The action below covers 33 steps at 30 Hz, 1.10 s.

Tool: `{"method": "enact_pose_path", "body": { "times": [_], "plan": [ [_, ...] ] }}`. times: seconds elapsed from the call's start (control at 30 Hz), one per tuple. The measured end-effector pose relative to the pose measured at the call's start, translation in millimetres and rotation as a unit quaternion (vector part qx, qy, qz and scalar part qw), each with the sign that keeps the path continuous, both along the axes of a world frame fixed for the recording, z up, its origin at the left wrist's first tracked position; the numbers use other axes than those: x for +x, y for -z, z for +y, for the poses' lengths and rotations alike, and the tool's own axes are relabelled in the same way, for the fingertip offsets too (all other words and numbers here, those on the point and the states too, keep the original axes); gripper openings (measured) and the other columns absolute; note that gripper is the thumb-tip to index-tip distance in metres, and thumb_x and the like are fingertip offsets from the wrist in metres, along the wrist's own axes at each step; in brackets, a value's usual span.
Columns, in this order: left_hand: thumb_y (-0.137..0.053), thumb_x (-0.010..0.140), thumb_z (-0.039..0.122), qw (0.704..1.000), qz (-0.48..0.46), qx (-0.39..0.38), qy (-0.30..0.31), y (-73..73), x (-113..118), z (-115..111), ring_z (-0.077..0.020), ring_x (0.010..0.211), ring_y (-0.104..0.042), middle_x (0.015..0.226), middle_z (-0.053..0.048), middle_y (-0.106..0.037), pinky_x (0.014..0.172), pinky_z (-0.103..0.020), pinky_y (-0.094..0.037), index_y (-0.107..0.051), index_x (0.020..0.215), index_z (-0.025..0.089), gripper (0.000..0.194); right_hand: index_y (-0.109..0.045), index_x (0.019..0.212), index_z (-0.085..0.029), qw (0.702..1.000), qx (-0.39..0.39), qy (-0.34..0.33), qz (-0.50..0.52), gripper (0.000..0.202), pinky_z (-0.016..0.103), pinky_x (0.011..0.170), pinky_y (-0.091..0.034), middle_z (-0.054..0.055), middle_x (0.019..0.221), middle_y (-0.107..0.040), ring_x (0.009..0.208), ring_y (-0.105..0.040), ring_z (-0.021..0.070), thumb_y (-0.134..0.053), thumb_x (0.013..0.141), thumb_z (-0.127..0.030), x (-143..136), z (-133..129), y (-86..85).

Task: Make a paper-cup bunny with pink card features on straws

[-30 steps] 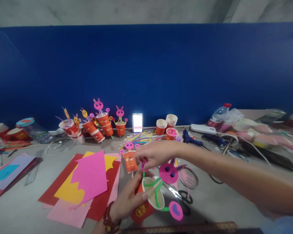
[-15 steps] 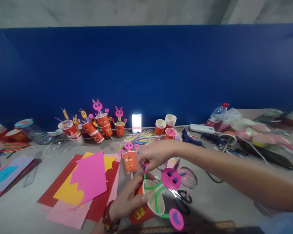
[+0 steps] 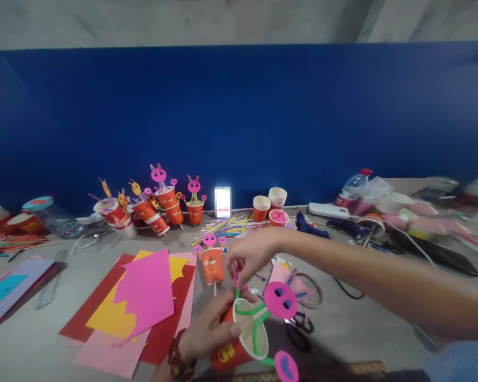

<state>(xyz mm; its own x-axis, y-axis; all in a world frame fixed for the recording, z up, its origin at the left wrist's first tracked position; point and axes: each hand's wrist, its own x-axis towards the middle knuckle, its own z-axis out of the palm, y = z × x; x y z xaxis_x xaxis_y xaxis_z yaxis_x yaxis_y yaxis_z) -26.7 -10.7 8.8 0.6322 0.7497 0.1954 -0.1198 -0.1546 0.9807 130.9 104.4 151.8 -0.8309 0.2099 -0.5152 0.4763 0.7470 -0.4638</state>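
My left hand (image 3: 217,323), with a beaded bracelet on its wrist, is wrapped round a tilted red paper cup (image 3: 227,353). Green straws (image 3: 256,334) bend out of the cup, and a pink rabbit face (image 3: 281,300) stands at the end of a clear straw from its mouth. A pink oval with a purple heart (image 3: 286,366) ends the lower green straw. At the cup's far side my right hand (image 3: 249,254) pinches the small pink piece on top of the other green straw; its fingers partly hide that piece.
A small finished cup figure (image 3: 212,265) stands beyond my hands. Coloured paper sheets (image 3: 147,297) lie to the left. Scissors (image 3: 298,331) and a roll of tape (image 3: 313,290) are right of the cup. Behind are more figures (image 3: 167,199), loose straws (image 3: 231,225), a glue gun (image 3: 310,225) and a bottle (image 3: 352,188).
The rabbit face has shifted slightly right and down and tilted. The pink piece at my right fingertips is now more covered. Both hands keep nearly the same places.
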Motion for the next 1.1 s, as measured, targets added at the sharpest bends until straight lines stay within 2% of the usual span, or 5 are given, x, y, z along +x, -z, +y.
{"method": "enact_pose_path", "body": {
  "times": [0.1, 0.27, 0.6, 0.9, 1.1],
  "plan": [
    [-0.056, 0.085, 0.065, 1.000, 0.004, -0.001, -0.001, -3.3, -1, 0, -0.0311, 0.112, -0.057, 0.121, -0.012, -0.063, 0.097, -0.040, -0.042, -0.061, 0.125, 0.018, 0.062, -0.072, 0.087, -0.016, 0.999, -0.045, 0.028, -0.004, 0.023, 0.022, 0.064, -0.043, 0.000, 0.084, -0.070, 0.077, -0.063, 0.0148, -0.076, 0.082, -0.038, 3, 4, -1.0],
    [-0.055, 0.085, 0.067, 1.000, 0.002, 0.003, -0.003, -6.3, 0, 0, -0.0313, 0.111, -0.058, 0.121, -0.012, -0.064, 0.096, -0.039, -0.043, -0.061, 0.125, 0.018, 0.064, -0.072, 0.083, -0.016, 0.999, -0.041, 0.016, 0.014, 0.018, 0.023, 0.063, -0.040, -0.003, 0.077, -0.068, 0.071, -0.061, 0.0135, -0.078, 0.079, -0.032, 1, 4, 5.8],
    [-0.056, 0.087, 0.063, 0.996, 0.056, 0.060, -0.032, 1.7, 0, -2, -0.0304, 0.113, -0.059, 0.123, -0.012, -0.065, 0.101, -0.040, -0.043, -0.059, 0.127, 0.018, 0.060, -0.065, 0.077, -0.017, 0.989, -0.145, 0.001, 0.007, 0.011, 0.023, 0.061, -0.039, -0.005, 0.069, -0.066, 0.069, -0.061, 0.0130, -0.073, 0.081, -0.024, -3, 9, 20.6],
    [-0.056, 0.086, 0.065, 0.993, 0.080, 0.066, -0.053, 1.7, -1, -3, -0.0312, 0.114, -0.060, 0.124, -0.013, -0.066, 0.101, -0.039, -0.044, -0.060, 0.126, 0.018, 0.062, -0.064, 0.073, -0.018, 0.973, -0.200, 0.112, -0.029, 0.032, 0.026, 0.063, -0.047, -0.003, 0.070, -0.064, 0.072, -0.063, 0.0167, -0.076, 0.071, -0.047, 4, 15, 26.1],
    [-0.057, 0.086, 0.063, 0.992, 0.088, 0.070, -0.059, 2.0, 1, -3, -0.0313, 0.114, -0.060, 0.124, -0.013, -0.066, 0.102, -0.040, -0.043, -0.060, 0.125, 0.018, 0.060, -0.064, 0.071, -0.018, 0.976, -0.208, 0.058, 0.011, 0.022, 0.025, 0.065, -0.047, -0.005, 0.065, -0.064, 0.069, -0.062, 0.0146, -0.071, 0.079, -0.037, 4, 13, 24.8]
  ]
}}
